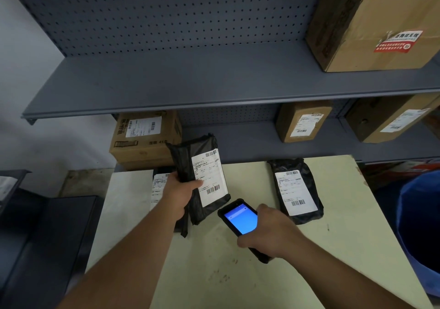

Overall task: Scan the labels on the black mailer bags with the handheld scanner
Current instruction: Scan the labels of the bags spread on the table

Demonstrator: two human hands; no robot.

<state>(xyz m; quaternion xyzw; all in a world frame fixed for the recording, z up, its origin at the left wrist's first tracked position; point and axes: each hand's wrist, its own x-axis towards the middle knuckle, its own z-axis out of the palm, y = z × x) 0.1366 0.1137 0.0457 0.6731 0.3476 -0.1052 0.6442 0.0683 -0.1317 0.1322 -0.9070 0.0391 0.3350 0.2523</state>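
Note:
My left hand (179,193) grips a black mailer bag (190,163) by its left edge and holds it tilted above the pale table (238,273), its white label (209,177) facing me. My right hand (266,233) holds the black handheld scanner (239,217), whose blue screen is lit; its top end sits just below the held bag's lower corner. A second black mailer bag (295,189) lies flat on the table to the right, label up. A third labelled bag (158,185) lies partly hidden behind my left hand.
Grey metal shelving (190,82) with a pegboard back stands behind the table. Cardboard boxes (145,137) sit on the lower shelf and one large box (373,23) on the upper shelf. A blue bin (419,225) is at the right, a dark cabinet (47,237) at the left.

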